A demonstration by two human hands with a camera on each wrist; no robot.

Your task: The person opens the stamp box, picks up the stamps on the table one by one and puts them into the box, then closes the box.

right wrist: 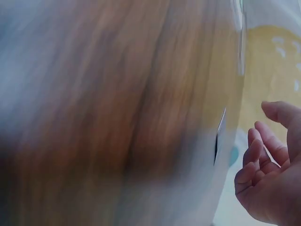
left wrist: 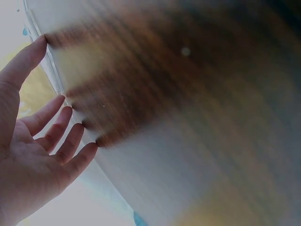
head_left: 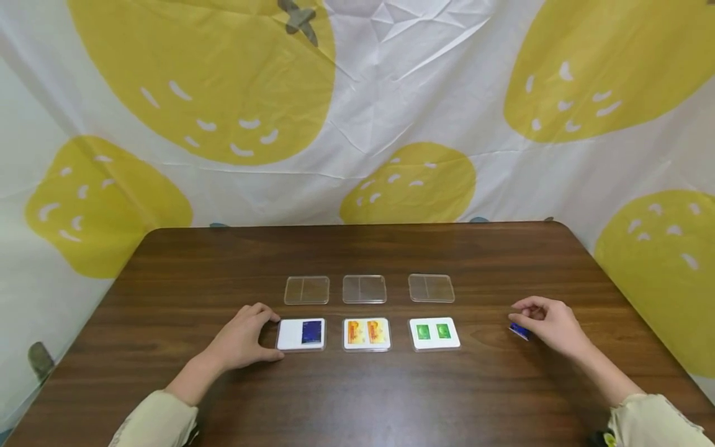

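Observation:
My left hand reaches around the left side of a clear case, its thumb and fingers spread. In that case lies a white card with one dark blue stamp on its right half. In the left wrist view the fingertips of the hand touch the wooden surface. Over at the right, my right hand hovers with loosely curled fingers above a small blue stamp. The right wrist view shows this stamp nearly edge-on, apart from the hand.
Beside the blue case sit one with two orange stamps and one with two green stamps. Behind them lie three clear plastic covers. A lemon-patterned cloth hangs past the table's far edge.

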